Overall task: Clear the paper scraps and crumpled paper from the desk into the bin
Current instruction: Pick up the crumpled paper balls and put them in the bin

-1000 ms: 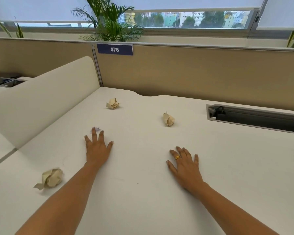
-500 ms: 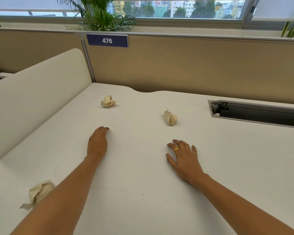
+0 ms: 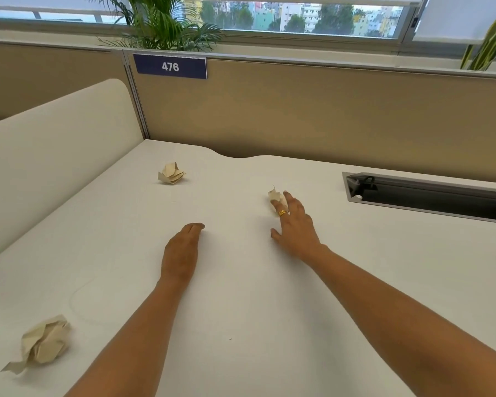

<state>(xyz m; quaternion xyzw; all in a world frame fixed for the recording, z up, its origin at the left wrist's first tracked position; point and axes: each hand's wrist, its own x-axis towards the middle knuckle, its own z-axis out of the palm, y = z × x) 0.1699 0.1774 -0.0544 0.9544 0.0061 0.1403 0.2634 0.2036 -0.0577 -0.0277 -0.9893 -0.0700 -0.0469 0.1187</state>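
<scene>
Three crumpled beige paper balls lie on the white desk [image 3: 241, 296]: one at the far left [image 3: 171, 173], one in the middle [image 3: 275, 196], one near the front left edge [image 3: 45, 342]. My right hand [image 3: 294, 224] reaches forward, its spread fingers lying over the middle ball while the thumb stays apart from it. My left hand [image 3: 181, 250] rests on the desk with its fingers curled under and together; the small paper scrap seen earlier at its fingertips is hidden beneath them. No bin is in view.
A cream divider panel [image 3: 49, 156] runs along the desk's left side. A tan partition [image 3: 312, 110] with a "476" sign [image 3: 170, 66] closes the back. An open cable tray slot [image 3: 430, 193] sits in the desk at the right.
My left hand's fingers curled over the small scrap, which is no longer visible. My right hand moved forward from the desk onto the middle paper ball.
</scene>
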